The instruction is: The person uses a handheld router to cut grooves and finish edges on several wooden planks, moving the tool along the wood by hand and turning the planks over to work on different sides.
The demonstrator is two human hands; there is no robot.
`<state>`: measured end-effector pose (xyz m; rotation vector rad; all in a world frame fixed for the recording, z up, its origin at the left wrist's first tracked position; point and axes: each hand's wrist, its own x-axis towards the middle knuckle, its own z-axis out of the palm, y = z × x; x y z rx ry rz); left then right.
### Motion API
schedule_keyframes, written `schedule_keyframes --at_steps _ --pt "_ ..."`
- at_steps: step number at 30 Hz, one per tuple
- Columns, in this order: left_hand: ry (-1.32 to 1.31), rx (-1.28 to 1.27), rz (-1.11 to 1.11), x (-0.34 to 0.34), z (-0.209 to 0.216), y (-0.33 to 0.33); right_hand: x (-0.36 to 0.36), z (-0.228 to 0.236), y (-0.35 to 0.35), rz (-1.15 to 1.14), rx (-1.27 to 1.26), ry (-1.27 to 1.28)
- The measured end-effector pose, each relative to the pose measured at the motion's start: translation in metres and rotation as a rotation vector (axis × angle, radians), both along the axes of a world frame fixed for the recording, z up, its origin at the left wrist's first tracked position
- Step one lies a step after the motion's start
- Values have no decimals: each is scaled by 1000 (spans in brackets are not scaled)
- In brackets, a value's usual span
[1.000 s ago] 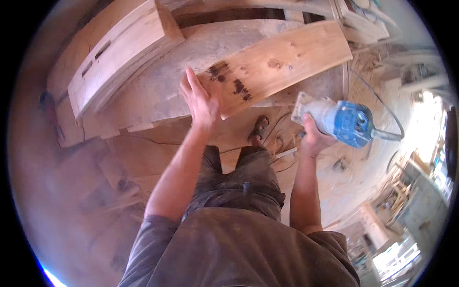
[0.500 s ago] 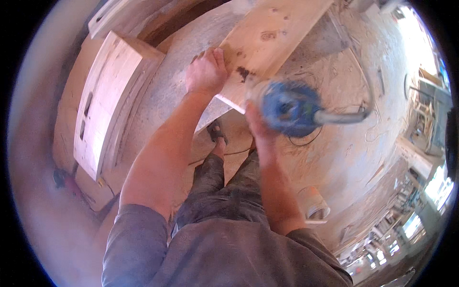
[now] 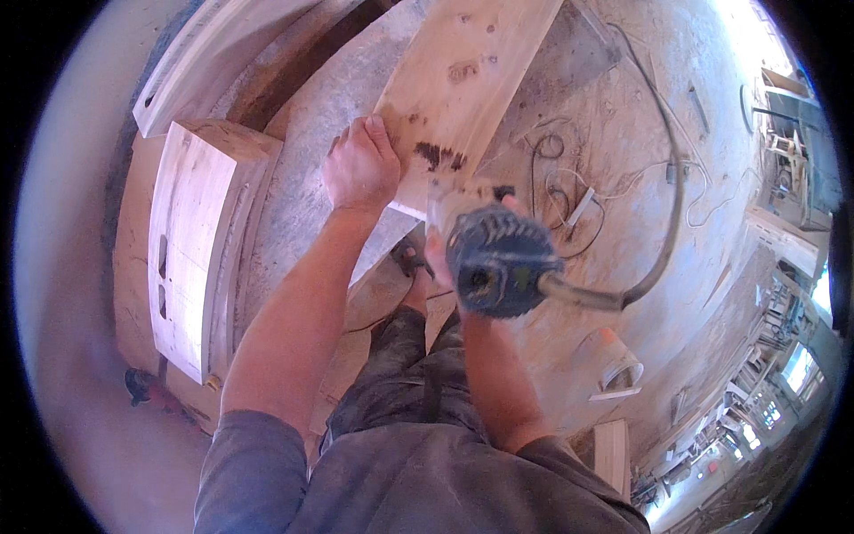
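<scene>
A long pale wooden board (image 3: 480, 62) with knots and a dark blotchy patch (image 3: 440, 157) slopes away from me in the middle. My left hand (image 3: 363, 167) grips its left edge, fingers curled over. At the board's near end, my right hand (image 3: 436, 255) is wrapped round a blue corded power tool (image 3: 505, 258) with a round, ribbed housing. The tool hides most of that hand and part of the board's end. Its working side faces away, so I cannot tell its exact kind or whether it touches the wood.
A thick cable (image 3: 672, 205) arcs from the tool, and loose cords (image 3: 556, 191) lie on the dusty floor. To the left stands a curved wooden piece with slots (image 3: 191, 240). A cut tube (image 3: 614, 360) lies right of my legs. A red tool (image 3: 160, 396) sits lower left.
My right hand has brought the power tool left and nearer to me, uncovering more of the dark patch. My left hand keeps its hold on the board's edge. The view has shifted slightly.
</scene>
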<state>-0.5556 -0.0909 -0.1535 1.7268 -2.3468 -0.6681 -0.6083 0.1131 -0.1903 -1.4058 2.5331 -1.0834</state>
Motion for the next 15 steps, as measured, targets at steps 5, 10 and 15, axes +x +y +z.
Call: schedule_keyframes --at_steps 5,10,15 --pt "-41 41 -11 -9 6 1 -47 -32 -24 61 95 -46" --pt "-69 59 5 -9 5 1 -45 -1 -34 56 226 -163" --pt "-72 77 25 -7 5 -2 29 16 -1 -133 84 39"
